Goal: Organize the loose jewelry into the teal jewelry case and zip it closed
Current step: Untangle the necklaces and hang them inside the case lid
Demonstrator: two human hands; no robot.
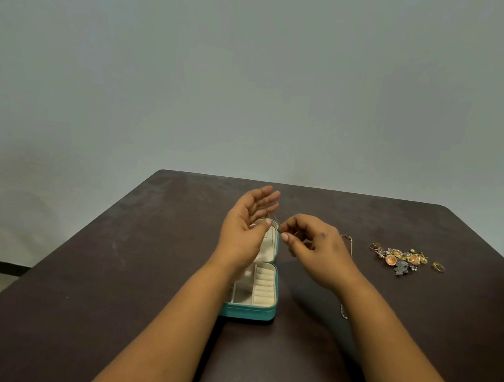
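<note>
Now both hands are up over the open teal jewelry case (248, 311), which sits mid-tabletop toward the near edge: the left hand (246, 225) pinches a fine chain (275, 220) between thumb and forefinger with the other fingers fanned out, and the right hand (310, 244) pinches the same chain just beside it. Best, I'd judge, to keep it taut and lower it into the lid without snagging. Toward the right edge wait 1 more chain (350, 248) and the loose jewelry pile (403, 259).
</note>
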